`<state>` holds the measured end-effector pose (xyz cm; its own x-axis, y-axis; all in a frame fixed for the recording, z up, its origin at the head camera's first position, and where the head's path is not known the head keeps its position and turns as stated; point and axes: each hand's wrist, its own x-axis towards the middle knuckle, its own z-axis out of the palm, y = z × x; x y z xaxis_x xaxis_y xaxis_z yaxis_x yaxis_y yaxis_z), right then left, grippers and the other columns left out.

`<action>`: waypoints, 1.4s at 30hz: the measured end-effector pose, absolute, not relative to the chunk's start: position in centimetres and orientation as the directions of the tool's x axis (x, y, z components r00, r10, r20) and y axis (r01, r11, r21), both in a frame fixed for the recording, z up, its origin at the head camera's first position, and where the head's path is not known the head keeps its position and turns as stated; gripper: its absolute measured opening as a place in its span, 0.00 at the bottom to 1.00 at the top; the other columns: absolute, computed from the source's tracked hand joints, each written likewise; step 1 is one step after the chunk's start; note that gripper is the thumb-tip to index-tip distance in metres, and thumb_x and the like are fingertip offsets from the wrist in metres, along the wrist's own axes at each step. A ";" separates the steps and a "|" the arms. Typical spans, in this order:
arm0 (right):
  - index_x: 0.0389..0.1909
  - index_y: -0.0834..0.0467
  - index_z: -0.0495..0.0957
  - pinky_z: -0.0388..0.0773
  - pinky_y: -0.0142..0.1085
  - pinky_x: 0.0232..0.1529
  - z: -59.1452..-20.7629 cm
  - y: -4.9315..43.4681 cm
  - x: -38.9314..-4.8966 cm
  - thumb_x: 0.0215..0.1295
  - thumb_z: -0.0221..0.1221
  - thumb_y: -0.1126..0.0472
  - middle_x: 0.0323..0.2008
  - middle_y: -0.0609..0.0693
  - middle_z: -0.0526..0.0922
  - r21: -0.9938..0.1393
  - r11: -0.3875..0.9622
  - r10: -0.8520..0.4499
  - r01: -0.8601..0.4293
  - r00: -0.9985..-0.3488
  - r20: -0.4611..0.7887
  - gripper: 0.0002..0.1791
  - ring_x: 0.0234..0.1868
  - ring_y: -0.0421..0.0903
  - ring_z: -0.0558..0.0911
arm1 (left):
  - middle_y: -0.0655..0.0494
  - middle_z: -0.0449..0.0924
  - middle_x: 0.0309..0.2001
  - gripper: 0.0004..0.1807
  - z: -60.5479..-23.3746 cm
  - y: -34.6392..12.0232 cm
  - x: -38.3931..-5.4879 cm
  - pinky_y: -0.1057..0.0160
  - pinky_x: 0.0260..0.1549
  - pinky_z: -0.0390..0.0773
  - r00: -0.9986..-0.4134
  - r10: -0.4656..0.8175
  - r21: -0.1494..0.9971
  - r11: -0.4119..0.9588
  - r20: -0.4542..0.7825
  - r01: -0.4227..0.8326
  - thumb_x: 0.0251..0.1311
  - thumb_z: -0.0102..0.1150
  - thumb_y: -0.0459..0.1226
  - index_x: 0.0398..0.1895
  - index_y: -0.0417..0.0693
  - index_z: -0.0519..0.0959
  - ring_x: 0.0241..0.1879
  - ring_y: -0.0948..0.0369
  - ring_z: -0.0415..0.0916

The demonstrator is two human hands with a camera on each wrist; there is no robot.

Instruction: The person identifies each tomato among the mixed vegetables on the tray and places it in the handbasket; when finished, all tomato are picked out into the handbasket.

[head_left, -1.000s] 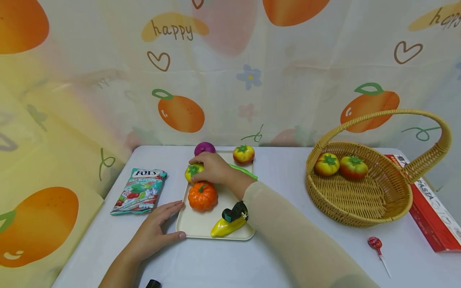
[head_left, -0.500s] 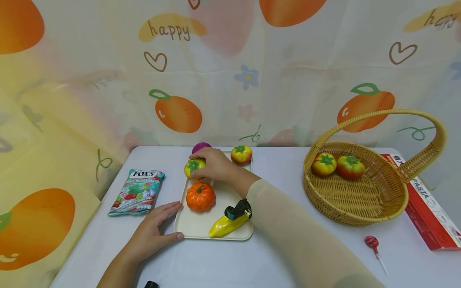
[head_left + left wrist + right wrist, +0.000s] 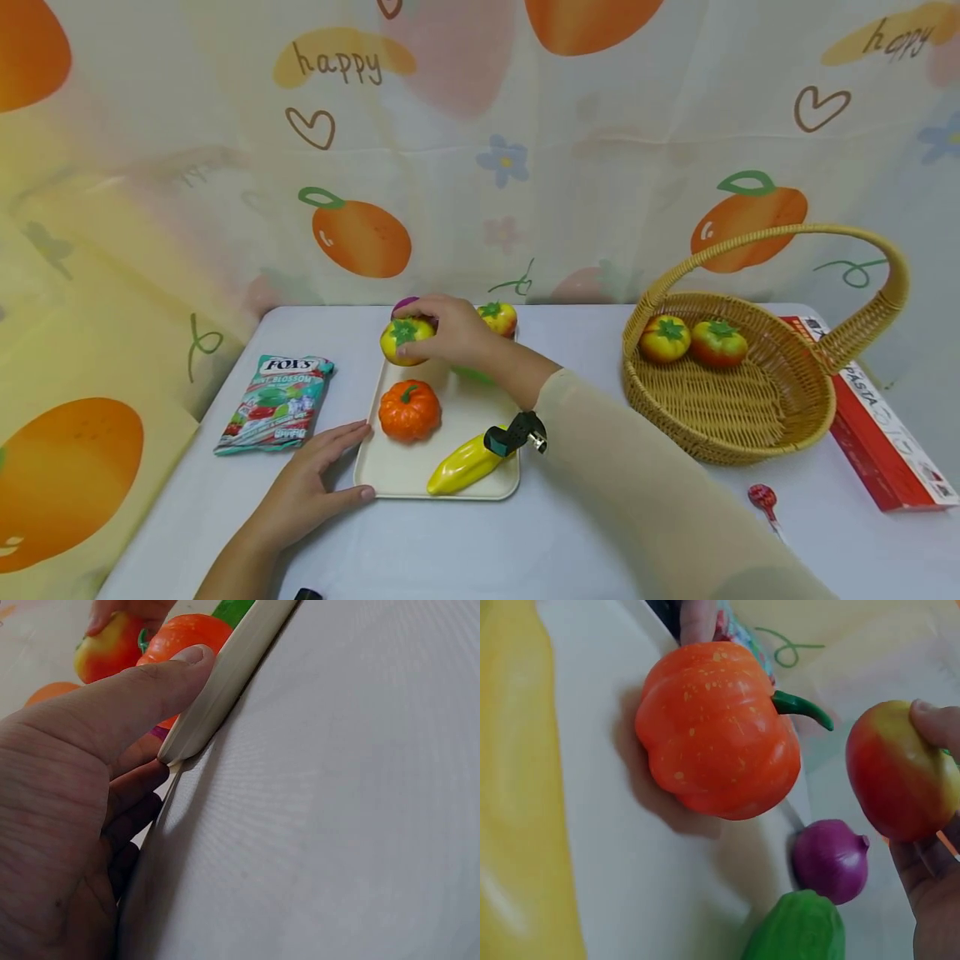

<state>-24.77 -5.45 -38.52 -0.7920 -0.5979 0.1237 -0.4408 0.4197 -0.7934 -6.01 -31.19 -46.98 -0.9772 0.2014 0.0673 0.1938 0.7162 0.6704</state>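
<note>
Pinching yellow-red toy tomato (image 3: 401, 333) in curled right hand (image 3: 453, 335) over tray's (image 3: 472, 410) 11 o'clock end; resting spread, ungripping left hand (image 3: 315, 477) at 8 o'clock. Probably needing even pressure, clearance from pumpkin (image 3: 408, 412) at 6 o'clock.

Between tray (image 3: 480, 408) and basket (image 3: 720, 402), the far part is left free; the near part is crossed by a sleeve (image 3: 637, 475). The basket is spanned by its handle (image 3: 895, 287), its far left occupied by 2 fruits (image 3: 665, 339).

Tray (image 3: 468, 408): is lying between bag (image 3: 276, 404) and basket (image 3: 712, 412)
Pumpkin (image 3: 409, 412): is sitting on the tray
Lollipop (image 3: 762, 497): is lying before the basket
</note>
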 end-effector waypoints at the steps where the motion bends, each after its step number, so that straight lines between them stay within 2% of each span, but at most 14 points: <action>1: 0.65 0.46 0.84 0.80 0.32 0.58 -38.4 -5.2 -24.6 0.61 0.78 0.48 0.63 0.45 0.81 -0.801 0.409 -0.599 -0.438 -0.791 0.127 0.30 0.58 0.44 0.78 | 0.51 0.74 0.74 0.47 -47.0 -31.2 -6.0 0.28 0.69 0.66 -0.977 0.201 0.671 0.716 0.065 0.192 0.51 0.84 0.53 0.75 0.52 0.76 0.73 0.43 0.68; 5: 0.64 0.48 0.84 0.81 0.31 0.55 -37.8 -4.2 -23.9 0.62 0.77 0.48 0.62 0.45 0.81 -0.813 0.380 -0.612 -0.441 -0.779 0.136 0.30 0.57 0.44 0.79 | 0.51 0.74 0.74 0.47 -46.9 -31.1 -6.1 0.28 0.69 0.66 -0.976 0.204 0.673 0.713 0.071 0.198 0.51 0.84 0.52 0.75 0.51 0.77 0.73 0.43 0.68; 16: 0.64 0.48 0.85 0.81 0.27 0.54 -36.4 -1.5 -22.4 0.62 0.77 0.50 0.54 0.43 0.82 -0.755 0.368 -0.666 -0.542 -0.721 0.193 0.28 0.53 0.41 0.80 | 0.50 0.75 0.73 0.46 -46.9 -31.2 -6.0 0.27 0.68 0.65 -0.975 0.207 0.680 0.704 0.082 0.207 0.52 0.84 0.51 0.75 0.50 0.77 0.73 0.43 0.68; 23: 0.63 0.52 0.85 0.82 0.30 0.55 -35.5 0.1 -21.4 0.61 0.77 0.50 0.56 0.43 0.83 -0.782 0.339 -0.671 -0.523 -0.717 0.189 0.30 0.54 0.42 0.80 | 0.51 0.74 0.74 0.46 -47.0 -31.2 -6.1 0.27 0.68 0.65 -0.976 0.206 0.681 0.704 0.077 0.202 0.52 0.84 0.52 0.75 0.51 0.77 0.73 0.43 0.67; 33: 0.60 0.50 0.87 0.84 0.39 0.56 -35.0 2.8 -19.9 0.59 0.79 0.53 0.53 0.38 0.85 -0.787 0.277 -0.678 -0.550 -0.693 0.245 0.27 0.52 0.43 0.79 | 0.50 0.74 0.74 0.47 -47.0 -31.2 -6.1 0.27 0.69 0.65 -0.979 0.196 0.683 0.707 0.059 0.183 0.51 0.84 0.52 0.75 0.51 0.76 0.74 0.43 0.67; 42: 0.60 0.53 0.87 0.85 0.41 0.57 -35.3 6.3 -18.9 0.57 0.79 0.58 0.57 0.43 0.86 -0.809 0.228 -0.673 -0.542 -0.688 0.271 0.27 0.56 0.45 0.81 | 0.51 0.74 0.74 0.47 -47.0 -31.1 -6.0 0.28 0.68 0.66 -0.976 0.201 0.659 0.724 0.081 0.204 0.51 0.84 0.53 0.75 0.51 0.76 0.73 0.44 0.68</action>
